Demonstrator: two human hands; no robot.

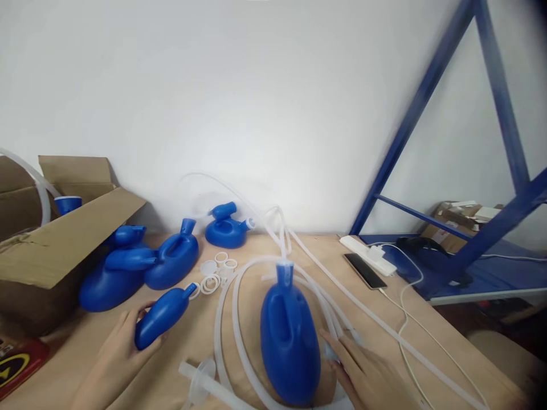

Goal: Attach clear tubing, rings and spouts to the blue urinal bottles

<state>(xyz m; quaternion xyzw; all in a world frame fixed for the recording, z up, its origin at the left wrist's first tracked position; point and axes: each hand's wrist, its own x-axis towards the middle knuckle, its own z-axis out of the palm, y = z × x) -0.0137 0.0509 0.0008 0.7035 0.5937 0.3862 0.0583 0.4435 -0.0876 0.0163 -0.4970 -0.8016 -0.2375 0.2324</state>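
My left hand [117,359] is wrapped round a small blue plastic bottle-like piece [162,319] with a narrow spout pointing up and right. In front of me a large blue jug with a moulded handle [290,347] lies with its neck away from me. Coils of translucent hose [237,319] surround it, and hose rises behind its neck. At the jug's right side my right hand [363,370] has its fingers closed about a pale translucent piece [330,348], mostly hidden. A clear disc on a tube [203,378] lies near the front edge of view.
White rings [210,283] and clear discs lie beyond my left hand. More blue jugs [173,262] stand beside an open cardboard box [64,245]. A phone [364,270], power strip [370,255] and cables are at right, near a blue metal frame [410,119]. A wall closes the back.
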